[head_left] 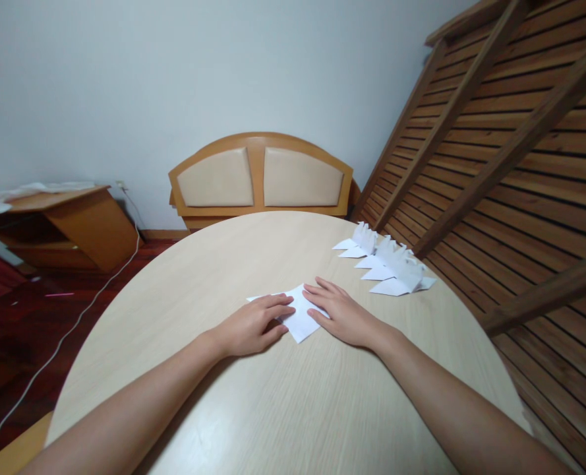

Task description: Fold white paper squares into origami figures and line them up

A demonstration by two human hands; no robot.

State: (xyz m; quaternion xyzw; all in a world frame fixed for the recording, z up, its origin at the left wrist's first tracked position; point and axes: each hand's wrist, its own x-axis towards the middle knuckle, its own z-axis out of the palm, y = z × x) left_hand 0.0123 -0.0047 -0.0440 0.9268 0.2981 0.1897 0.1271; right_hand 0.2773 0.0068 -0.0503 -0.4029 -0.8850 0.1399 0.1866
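A folded sheet of white paper lies on the round wooden table, one corner pointing toward me. My left hand rests on its left side with the fingers stretched out. On the right side, my right hand lies flat with its fingers spread over the edge. Both hands hide parts of the paper, so its full outline cannot be made out. A thin white tip shows beyond the left fingers.
Several folded white paper birds stand in a row at the table's right rear. Behind the table is a padded headboard. Wooden slats lean at the right. At the left are a low cabinet and a white cable.
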